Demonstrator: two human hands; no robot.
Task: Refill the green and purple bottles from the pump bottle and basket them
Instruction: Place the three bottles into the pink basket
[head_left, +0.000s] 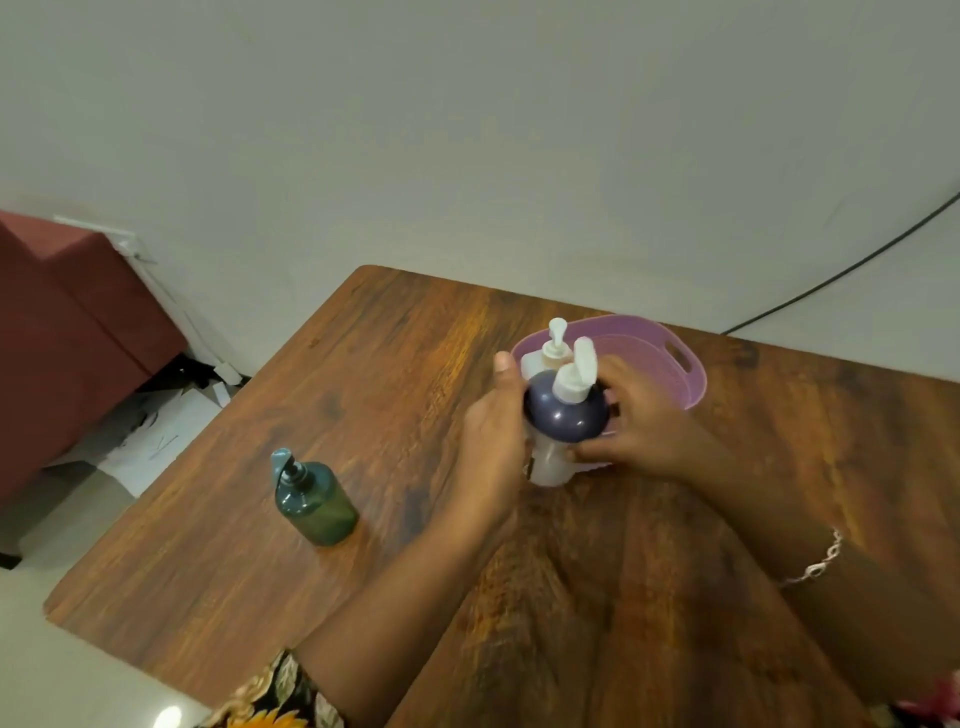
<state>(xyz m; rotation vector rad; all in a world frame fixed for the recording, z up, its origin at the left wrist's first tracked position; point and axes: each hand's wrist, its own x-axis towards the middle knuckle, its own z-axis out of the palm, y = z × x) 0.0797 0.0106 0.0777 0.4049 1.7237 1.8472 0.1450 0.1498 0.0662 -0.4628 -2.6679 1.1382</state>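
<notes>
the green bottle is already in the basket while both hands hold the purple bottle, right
No: the head view shows the green bottle standing on the table, outside the basket. The left hand and right hand do hold the purple bottle.

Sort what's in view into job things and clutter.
Job: purple bottle, held by left hand and right hand; green bottle; white pump bottle; pink basket.
Lying about: red sofa, papers on floor, black cable.
</notes>
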